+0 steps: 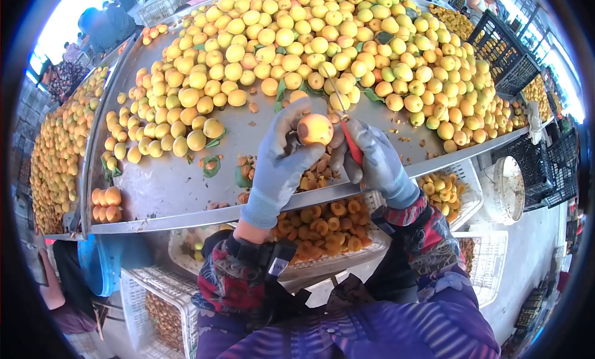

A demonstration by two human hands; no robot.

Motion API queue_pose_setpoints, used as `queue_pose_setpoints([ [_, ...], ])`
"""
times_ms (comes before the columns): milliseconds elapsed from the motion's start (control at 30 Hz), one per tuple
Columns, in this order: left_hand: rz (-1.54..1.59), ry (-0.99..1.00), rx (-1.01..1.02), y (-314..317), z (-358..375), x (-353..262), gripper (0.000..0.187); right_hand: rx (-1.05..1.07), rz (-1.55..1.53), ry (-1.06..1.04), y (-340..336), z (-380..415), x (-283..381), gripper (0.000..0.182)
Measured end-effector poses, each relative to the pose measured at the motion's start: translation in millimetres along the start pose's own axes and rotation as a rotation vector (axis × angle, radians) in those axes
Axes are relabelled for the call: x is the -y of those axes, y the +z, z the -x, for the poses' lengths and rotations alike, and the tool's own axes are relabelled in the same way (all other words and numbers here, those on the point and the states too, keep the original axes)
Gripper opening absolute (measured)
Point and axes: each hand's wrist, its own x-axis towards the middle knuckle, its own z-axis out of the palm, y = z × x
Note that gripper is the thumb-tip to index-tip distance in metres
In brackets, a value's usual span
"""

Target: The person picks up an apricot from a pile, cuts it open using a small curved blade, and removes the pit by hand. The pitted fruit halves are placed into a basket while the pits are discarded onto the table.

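One apricot [315,129], marked by a dark patch on its side, was held above the near edge of a steel sorting table [167,195]. The left hand [279,154], in a grey-blue glove, had its thumb and fingers closed around the fruit. The right hand [379,161], likewise gloved, gripped one knife by its red handle [353,145], the single thin blade [337,96] pointing away from the wearer; whether this hand also touched the fruit could not be told. Beyond lay one large heap of whole apricots [266,37], too many to count, with several green leaves [211,166] among and before it. One small cluster of apricots [106,204], about six, sat at the table's left corner. Two white crates held cut apricots: one crate [347,260] between the forearms, another crate [475,188] to the right. Also visible were one white bucket [508,188], to the right, and one blue tub [106,266], at lower left
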Motion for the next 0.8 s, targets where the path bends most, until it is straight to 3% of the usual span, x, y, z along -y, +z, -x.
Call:
queue_pose_setpoints([
  [133,0.330,-0.120,0.005,-2,-1,-5,0.050,0.052,-0.026,-0.121,-1,10,-2,0.049],
  [333,0.397,-0.118,0.037,-3,0,0,0.052,0.115,-0.024,-0.091,9,21,3,0.058],
  [533,0.399,-0.132,0.173,1,1,-4,0.047,0.164,-0.066,-0.106,8,19,4,0.057],
  [633,0.179,-0.090,0.146,-8,-1,5,0.046,0.145,-0.046,-0.062,9,19,9,0.055],
  [800,0.234,-0.100,0.068,2,3,-3,0.043,0.026,0.007,-0.157,19,17,-1,0.043],
])
